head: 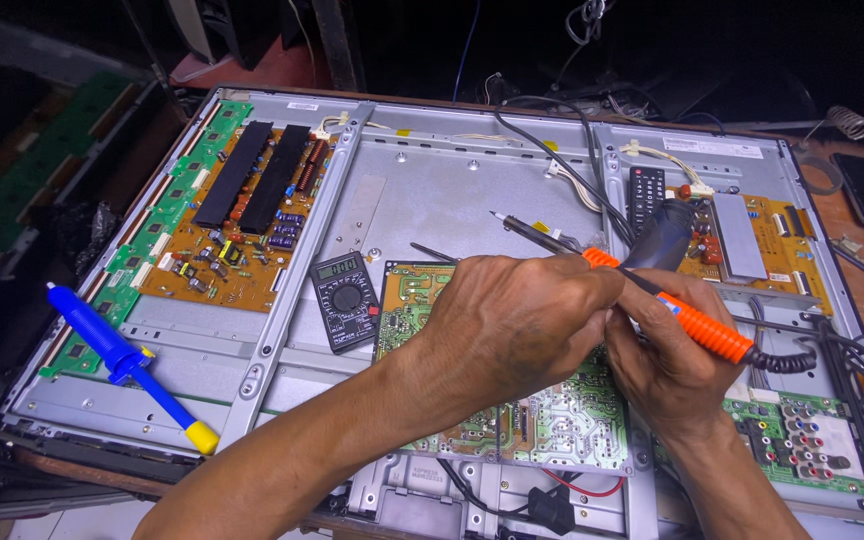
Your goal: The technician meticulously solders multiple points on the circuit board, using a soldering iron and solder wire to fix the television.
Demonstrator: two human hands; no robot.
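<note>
Opened panel chassis (472,190) covers the counter. Soldering iron (652,295), orange-handled, lies over the green board (562,420) near centre, tip pointing far-left. Right hand (667,355) is clamped on its handle; left hand (512,325) is curled closed against the shaft. Multimeter (345,298) sits just left; blue pump (122,355) lies far left.

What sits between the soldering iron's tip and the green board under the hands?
Only the left hand covers the green board; the soldering iron, in the right hand, points its tip up-left over the metal chassis.
</note>
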